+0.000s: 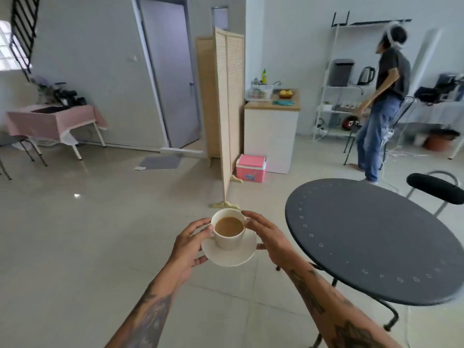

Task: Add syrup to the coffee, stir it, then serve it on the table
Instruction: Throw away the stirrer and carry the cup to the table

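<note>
Far left I see a small table under a pink cloth (54,120) with dark appliances on it, and a grey door (170,71) in the back wall. Nearer to me, my left hand (189,243) is curled around the saucer (229,254): thumb up by the cup's side, fingers under the saucer's left rim, so it is gripping. The white cup (229,231) stands upright in the middle of the saucer, filled with pale brown coffee (229,226) close to the brim. Cup and saucer are held in the air above the tiled floor (88,234), just left of the round dark tabletop (371,242) and not over it. My right hand (263,236) closes on the other side, fingers arched beside the cup's far rim and a fingertip showing under the saucer's right edge; it grips the saucer too.

Behind the cup a folding wicker screen (227,104) stands on the floor, with a pink cooler box (251,168) beside its foot and a white counter (272,136) behind. The tabletop is bare apart from a ring of small punched marks. Farther right a second person (384,101) stands by a white shelf rack (339,79) holding a kettle (366,76), and a black chair back (435,188) shows at the right edge
</note>
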